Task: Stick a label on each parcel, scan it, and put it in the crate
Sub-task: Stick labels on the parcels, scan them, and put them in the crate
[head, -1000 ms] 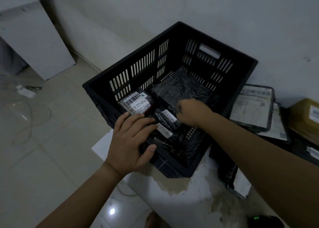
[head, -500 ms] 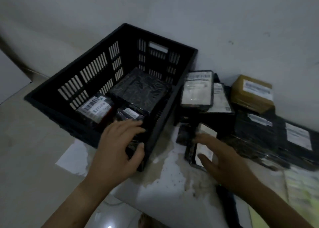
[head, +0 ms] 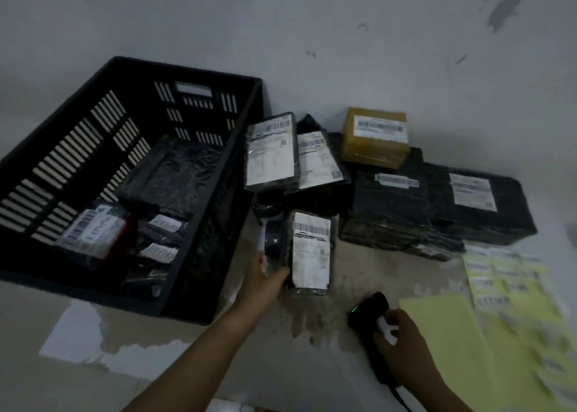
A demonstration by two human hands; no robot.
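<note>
A black slatted crate (head: 93, 106) stands at the left and holds several black parcels, some with white RETURN labels (head: 162, 252). Just right of the crate lies a black parcel with a white shipping label (head: 310, 249). My left hand (head: 263, 282) grips its lower left edge. My right hand (head: 402, 336) holds a black barcode scanner (head: 370, 310) with a green light, low on the surface to the right. Yellow label sheets (head: 512, 290) lie at the far right.
A pile of parcels sits against the wall: two flat ones with white labels (head: 271, 152), a brown box (head: 374, 137) and large black wrapped parcels (head: 477, 205). The worn surface is stained between my hands. A white wall rises behind everything.
My left hand left the crate rim and took hold of the labelled parcel beside it. My right hand moved from that parcel down to the scanner. The view swung right.
</note>
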